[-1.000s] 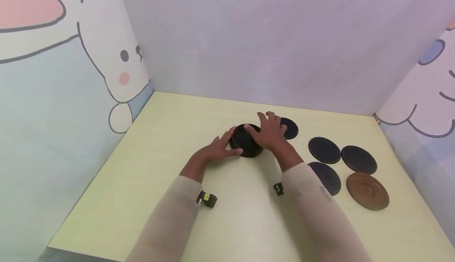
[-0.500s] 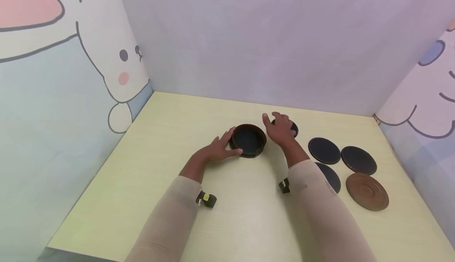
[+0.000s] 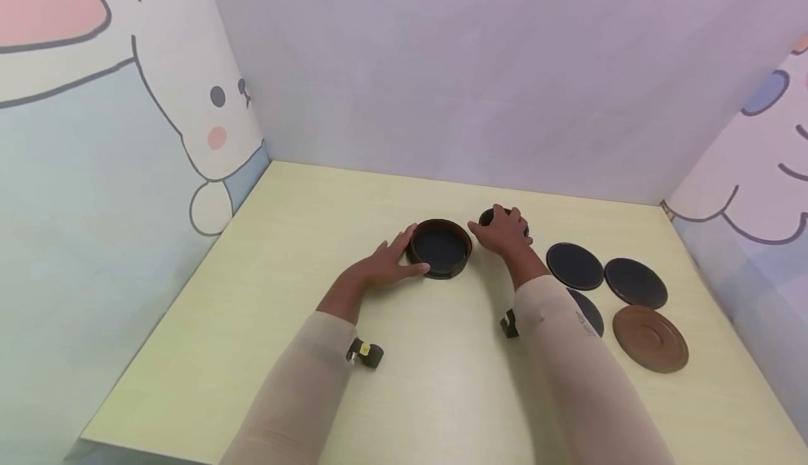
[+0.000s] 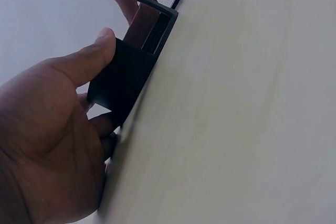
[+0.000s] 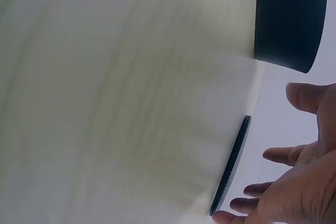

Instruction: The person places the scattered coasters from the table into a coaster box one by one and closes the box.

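A round, dark coaster holder (image 3: 440, 225) with raised walls and a gap in its side stands on the table. My left hand (image 3: 386, 266) holds it from the left, thumb and fingers spread around its wall; the left wrist view shows the thumb against the holder's dark side (image 4: 123, 77). To the right, my right hand (image 3: 505, 232) hovers over a round black coaster (image 3: 487, 217), covering part of it. The right wrist view shows that coaster (image 5: 231, 163) flat on the table, the fingers spread, one fingertip close to its edge; whether it touches cannot be told.
Further right lie black coasters (image 3: 575, 266), (image 3: 635, 283) and a partly sleeve-covered black coaster (image 3: 588, 314), beside a brown disc (image 3: 651, 339) with a ringed centre. A plain wall (image 3: 442, 86) rises behind the pale table (image 3: 252, 297); printed panels flank it.
My right hand has moved right, from over the coaster holder to over the nearby black coaster, uncovering the holder's inside. My left hand has stayed at the holder.
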{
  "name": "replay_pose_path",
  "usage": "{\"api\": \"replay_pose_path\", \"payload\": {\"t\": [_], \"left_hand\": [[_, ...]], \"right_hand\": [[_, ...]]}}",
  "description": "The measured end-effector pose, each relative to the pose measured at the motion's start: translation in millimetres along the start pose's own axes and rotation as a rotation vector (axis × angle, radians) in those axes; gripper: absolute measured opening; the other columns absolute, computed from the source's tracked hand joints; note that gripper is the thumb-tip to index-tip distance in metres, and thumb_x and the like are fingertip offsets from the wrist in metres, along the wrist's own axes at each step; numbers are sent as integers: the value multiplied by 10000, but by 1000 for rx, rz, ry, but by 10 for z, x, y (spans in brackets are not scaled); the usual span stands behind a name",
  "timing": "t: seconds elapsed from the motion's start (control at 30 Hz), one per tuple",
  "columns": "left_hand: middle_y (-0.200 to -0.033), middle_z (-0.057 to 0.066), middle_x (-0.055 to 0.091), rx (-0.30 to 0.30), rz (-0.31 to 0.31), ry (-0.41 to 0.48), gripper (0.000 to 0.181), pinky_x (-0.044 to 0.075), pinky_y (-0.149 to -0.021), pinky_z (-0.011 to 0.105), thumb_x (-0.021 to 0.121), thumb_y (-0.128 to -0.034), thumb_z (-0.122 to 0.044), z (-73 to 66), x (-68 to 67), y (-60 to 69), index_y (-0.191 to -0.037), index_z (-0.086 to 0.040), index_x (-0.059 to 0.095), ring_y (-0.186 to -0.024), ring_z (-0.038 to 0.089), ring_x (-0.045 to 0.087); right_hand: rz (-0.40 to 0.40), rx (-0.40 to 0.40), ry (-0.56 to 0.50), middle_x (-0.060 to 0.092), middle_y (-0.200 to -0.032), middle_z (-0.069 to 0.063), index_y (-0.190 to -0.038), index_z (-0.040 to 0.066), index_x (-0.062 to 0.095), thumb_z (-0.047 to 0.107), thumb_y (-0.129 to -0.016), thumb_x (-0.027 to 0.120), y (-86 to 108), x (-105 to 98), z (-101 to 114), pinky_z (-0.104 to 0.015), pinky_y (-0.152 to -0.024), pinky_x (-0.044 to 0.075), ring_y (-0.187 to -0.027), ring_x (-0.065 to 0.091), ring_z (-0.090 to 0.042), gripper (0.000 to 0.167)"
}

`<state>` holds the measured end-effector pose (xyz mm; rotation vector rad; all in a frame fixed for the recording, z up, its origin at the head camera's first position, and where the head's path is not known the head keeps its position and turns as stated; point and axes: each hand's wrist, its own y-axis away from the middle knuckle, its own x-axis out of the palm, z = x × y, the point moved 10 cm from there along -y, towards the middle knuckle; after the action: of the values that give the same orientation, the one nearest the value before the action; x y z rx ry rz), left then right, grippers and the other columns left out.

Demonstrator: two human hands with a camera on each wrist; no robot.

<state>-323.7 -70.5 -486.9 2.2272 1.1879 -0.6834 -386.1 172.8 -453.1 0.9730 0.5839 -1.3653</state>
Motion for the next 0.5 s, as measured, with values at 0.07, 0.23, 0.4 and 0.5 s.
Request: {"api": "replay_pose_path", "payload": {"t": [0.07,0.23,0.4,0.5], "left_hand": [[-1871,45,16,4,1,0,1072,-28,-1413,558,640,-1035,-616,4,5,-11,-1780,-229,-25,-1743,306,-8],[-1871,36,-2,15,8,-6,1041,-45,-1413,543,626,-1060,-564,-10,9,-1,-1778,-216,-43,-1743,282,-21],[-1871,38,-6,16,11,-4,1037,-40,-1412,554,626,-1063,-560,-16,7,14,-1778,-222,-44,-1743,289,-21],[-1871,35,-8,13,8,-4,1041,-33,-1412,561,628,-1060,-571,-17,1,23,-1778,-236,-46,-1743,292,-24]], "right_hand": [[31,16,28,45,-1770,-354,-1730,57,189,556,-1061,540,0,18,-18,-819,-1246,217,-1644,84,-584,905],[40,19,76,10,-1745,-389,-1720,21,184,522,-1053,576,-22,-1,-72,-801,-1243,219,-1615,90,-611,921],[48,22,101,48,-1724,-405,-1716,6,197,498,-1042,605,-37,-42,-129,-799,-1224,227,-1577,144,-628,929],[55,13,125,179,-1681,-422,-1700,-16,238,499,-1041,611,-49,-53,-138,-791,-1219,244,-1548,218,-630,916]]}}
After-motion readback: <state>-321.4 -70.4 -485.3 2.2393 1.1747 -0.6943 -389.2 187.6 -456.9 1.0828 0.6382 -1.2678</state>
